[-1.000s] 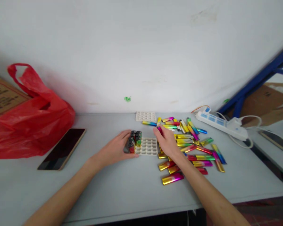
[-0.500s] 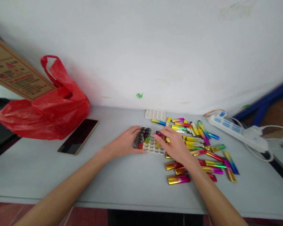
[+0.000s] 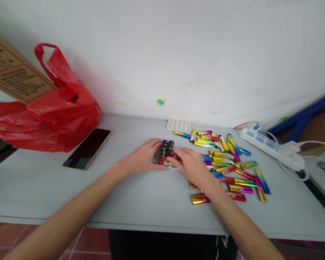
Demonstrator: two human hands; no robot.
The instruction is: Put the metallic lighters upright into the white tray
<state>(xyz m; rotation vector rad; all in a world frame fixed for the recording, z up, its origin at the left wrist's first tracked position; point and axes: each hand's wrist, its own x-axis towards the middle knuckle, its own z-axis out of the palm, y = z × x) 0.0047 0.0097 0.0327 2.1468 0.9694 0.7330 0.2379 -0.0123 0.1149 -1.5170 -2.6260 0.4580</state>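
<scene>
Several black-topped lighters (image 3: 164,147) stand upright, packed side by side in the left part of a white holed tray (image 3: 173,167). My left hand (image 3: 142,158) is curved round the tray's left side, thumb at the near edge and fingers behind the lighters. Above the tray, my right hand (image 3: 192,164) pinches a reddish lighter (image 3: 171,154) with a black top, close against the standing ones. Its lower end is hidden by my fingers. To the right, many loose metallic rainbow-coloured lighters (image 3: 222,154) lie flat in a scattered pile, partly under my right forearm.
A second white holed tray (image 3: 178,126) lies by the wall. On the left are a phone (image 3: 88,148), a red plastic bag (image 3: 62,122) and a cardboard box (image 3: 18,72). A white power strip (image 3: 271,147) with cables sits at the right.
My right hand has moved left with the lighter, from over the tray's bare holes to beside the standing lighters. My left hand stays at the tray. The view has shifted slightly.
</scene>
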